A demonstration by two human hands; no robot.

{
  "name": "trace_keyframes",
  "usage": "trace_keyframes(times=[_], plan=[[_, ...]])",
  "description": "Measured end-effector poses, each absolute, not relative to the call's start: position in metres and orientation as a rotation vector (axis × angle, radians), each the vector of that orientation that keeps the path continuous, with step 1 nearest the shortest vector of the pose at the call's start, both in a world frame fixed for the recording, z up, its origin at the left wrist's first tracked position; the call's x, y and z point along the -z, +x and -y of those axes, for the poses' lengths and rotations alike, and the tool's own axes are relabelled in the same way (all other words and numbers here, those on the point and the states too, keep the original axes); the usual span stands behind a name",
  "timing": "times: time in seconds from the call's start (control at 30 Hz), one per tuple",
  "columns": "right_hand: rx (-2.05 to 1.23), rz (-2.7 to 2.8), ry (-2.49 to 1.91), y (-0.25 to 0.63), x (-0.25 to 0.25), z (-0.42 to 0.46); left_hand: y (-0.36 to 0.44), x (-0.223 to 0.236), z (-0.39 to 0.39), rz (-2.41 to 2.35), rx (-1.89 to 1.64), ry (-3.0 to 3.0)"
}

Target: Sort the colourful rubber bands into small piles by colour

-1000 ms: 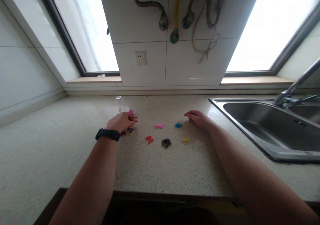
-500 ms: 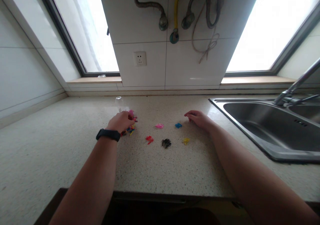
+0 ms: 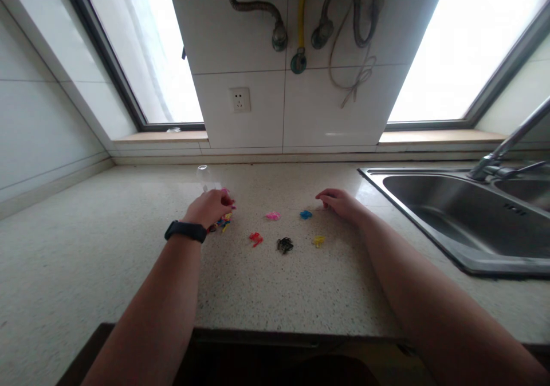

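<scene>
My left hand (image 3: 210, 207), a dark band on its wrist, reaches over a mixed pile of small coloured rubber bands (image 3: 223, 222). Its fingers are pinched together at the pile; what they grip is hidden. A clear plastic container (image 3: 205, 178) lies just behind that hand. My right hand (image 3: 337, 201) rests on the counter, fingers loosely bent and apart, holding nothing visible. Nearest to it is a blue cluster of bands (image 3: 306, 215). Between my hands sit separate clusters: pink bands (image 3: 272, 216), red bands (image 3: 256, 239), black bands (image 3: 285, 245) and yellow bands (image 3: 318, 241).
The speckled stone counter (image 3: 249, 294) ends at a front edge close to me. On the right a steel sink (image 3: 429, 220) with a faucet (image 3: 487, 165) is set into it. Behind stands a tiled wall with a socket (image 3: 239, 99) and hoses (image 3: 301, 25).
The view has shifted very slightly. My left fingers have moved a little at the mixed pile; my right hand stays in place, and the sorted clusters look the same.
</scene>
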State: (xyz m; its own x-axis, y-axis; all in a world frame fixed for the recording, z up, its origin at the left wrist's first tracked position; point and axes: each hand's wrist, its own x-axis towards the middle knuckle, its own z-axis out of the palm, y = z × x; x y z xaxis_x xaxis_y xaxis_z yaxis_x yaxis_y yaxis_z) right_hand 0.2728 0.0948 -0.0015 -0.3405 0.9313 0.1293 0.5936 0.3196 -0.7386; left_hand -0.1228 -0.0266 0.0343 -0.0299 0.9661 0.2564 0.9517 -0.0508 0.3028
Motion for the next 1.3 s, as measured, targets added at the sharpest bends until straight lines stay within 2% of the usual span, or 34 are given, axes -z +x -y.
trace_keyframes(times=[0.2, 0.53, 0.7, 1.3], plan=[[-0.815, 2.043, -1.333, 0.273, 0.001, -0.095, -0.104, -0.038, 0.026, -1.981, -0.649, 2.171], [-0.812, 2.043, -1.330, 0.273, 0.005, -0.097, -0.052, -0.045, 0.037, -1.286, -0.922, 1.981], [-0.810, 2.057, -1.331, 0.271, 0.003, -0.096, -0.035, -0.043, 0.042, -1.009, -0.926, 1.790], [-0.825, 2.051, -1.352, 0.268, 0.001, -0.094, -0.033, -0.043, 0.042, -0.940, -1.118, 1.572]])
